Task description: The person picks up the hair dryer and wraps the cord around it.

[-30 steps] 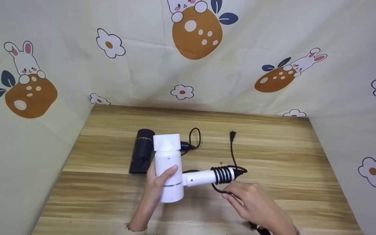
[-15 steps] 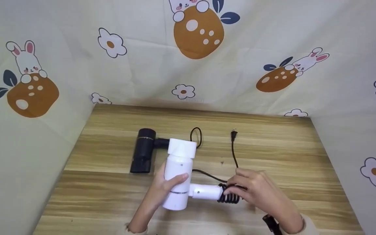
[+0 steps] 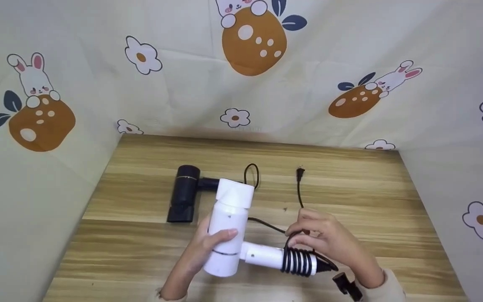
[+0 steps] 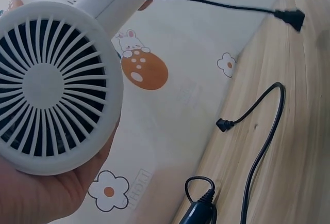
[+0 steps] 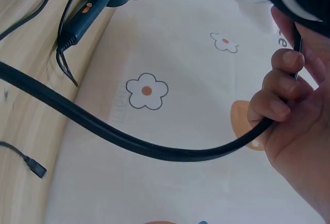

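Observation:
A white hair dryer [image 3: 227, 222] is held by its barrel in my left hand [image 3: 203, 249], thumb across the front. Its round slotted grille [image 4: 44, 82] faces the left wrist camera. The handle points right, and several turns of black cord [image 3: 298, 262] are wrapped around its end. My right hand [image 3: 325, 235] is above the wraps, its fingers curled on the cord; a long stretch of that cord [image 5: 154, 150] sags from the fingers in the right wrist view. A plug [image 4: 293, 19] at the end of a cord hangs near the handle in the left wrist view.
On the wooden table [image 3: 132, 251] lies a black hair dryer [image 3: 185, 191] behind the left hand, its handle partly hidden by the white one. A black cord [image 3: 266, 225] and its plug [image 3: 300, 173] lie farther back. Patterned cloth [image 3: 183, 96] walls the back and sides.
The white hair dryer has moved right and slightly toward me. My right hand has carried the cord from below the handle over to its far side.

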Action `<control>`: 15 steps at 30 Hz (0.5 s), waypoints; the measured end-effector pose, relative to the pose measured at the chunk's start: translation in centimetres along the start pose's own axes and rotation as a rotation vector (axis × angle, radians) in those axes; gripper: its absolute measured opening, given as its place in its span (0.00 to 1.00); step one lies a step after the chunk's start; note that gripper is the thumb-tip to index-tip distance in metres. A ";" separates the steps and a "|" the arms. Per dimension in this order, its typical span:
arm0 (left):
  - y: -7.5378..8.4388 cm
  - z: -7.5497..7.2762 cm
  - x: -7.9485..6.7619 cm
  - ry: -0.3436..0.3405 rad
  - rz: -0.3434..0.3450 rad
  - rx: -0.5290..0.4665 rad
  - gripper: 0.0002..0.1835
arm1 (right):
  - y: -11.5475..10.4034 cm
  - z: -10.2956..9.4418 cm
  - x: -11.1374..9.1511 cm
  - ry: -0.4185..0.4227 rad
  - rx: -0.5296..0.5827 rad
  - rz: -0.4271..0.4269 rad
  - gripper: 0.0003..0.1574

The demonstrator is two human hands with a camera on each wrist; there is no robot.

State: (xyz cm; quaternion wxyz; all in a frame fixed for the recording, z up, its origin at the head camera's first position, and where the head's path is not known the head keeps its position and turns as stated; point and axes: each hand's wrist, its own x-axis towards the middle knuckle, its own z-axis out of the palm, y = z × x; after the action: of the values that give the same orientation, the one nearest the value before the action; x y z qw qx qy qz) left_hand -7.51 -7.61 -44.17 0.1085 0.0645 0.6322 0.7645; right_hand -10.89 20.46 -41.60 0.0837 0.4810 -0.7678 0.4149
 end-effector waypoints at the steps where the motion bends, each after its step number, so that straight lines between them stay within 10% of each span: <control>1: 0.0 -0.1 -0.1 -0.003 0.002 -0.009 0.27 | 0.1 0.1 0.0 -0.013 0.039 0.017 0.12; 15: 0.3 -0.4 -0.9 -0.004 0.083 -0.087 0.25 | 2.0 1.8 -1.1 -0.024 0.414 0.268 0.14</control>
State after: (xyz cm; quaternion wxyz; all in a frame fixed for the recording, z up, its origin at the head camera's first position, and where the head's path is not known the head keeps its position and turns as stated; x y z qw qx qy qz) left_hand -6.79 -8.30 -43.95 0.0808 0.0871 0.5950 0.7949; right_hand -11.42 20.24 -44.43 -0.0817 0.3865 -0.7242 0.5652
